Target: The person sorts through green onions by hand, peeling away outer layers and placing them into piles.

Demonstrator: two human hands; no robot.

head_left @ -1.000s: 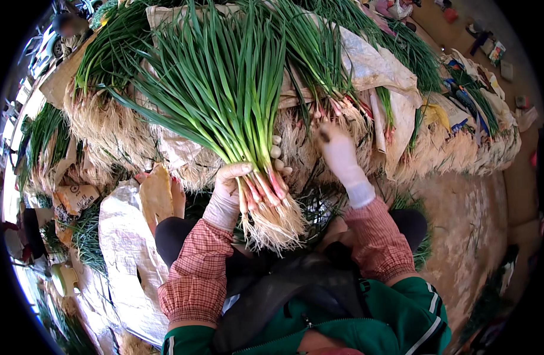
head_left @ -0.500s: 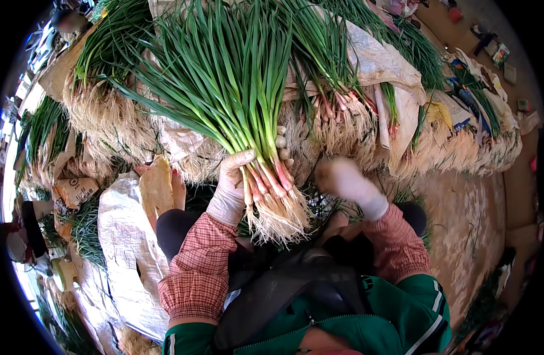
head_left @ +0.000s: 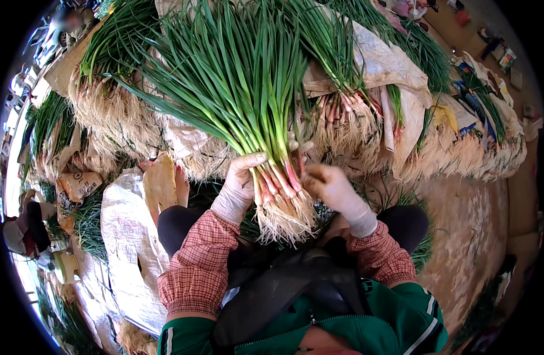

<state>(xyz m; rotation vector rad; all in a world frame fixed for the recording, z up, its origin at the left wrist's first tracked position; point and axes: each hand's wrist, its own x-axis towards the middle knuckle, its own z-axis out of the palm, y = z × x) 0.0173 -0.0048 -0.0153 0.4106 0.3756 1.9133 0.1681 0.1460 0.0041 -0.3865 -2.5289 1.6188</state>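
A thick bunch of green garlic (head_left: 242, 94), with long flat leaves, reddish stems and pale roots, lies tilted in front of me. My left hand (head_left: 243, 180), in a soiled white glove, is closed round its stems; its fingertips show on the far side of the bunch. My right hand (head_left: 334, 188), gloved too, is at the bunch's right edge. Its thumb and fingers are pinched together on an outer stalk just above the roots, though the bunch partly hides the pinch. The pale roots (head_left: 284, 222) hang over my lap, apart from both hands.
More green garlic lies heaped ahead, roots toward me, with a bundle (head_left: 346, 109) at right and another (head_left: 112, 112) at left. Beige sacking (head_left: 393, 65) covers part of the heap. A white woven sack (head_left: 130, 219) is beside my left knee; brown ground (head_left: 461, 219) stretches to the right.
My right hand has moved left from beside the bunch to its right edge, and its fingers have closed there. The left hand keeps its hold; the bunch appears slightly further right.
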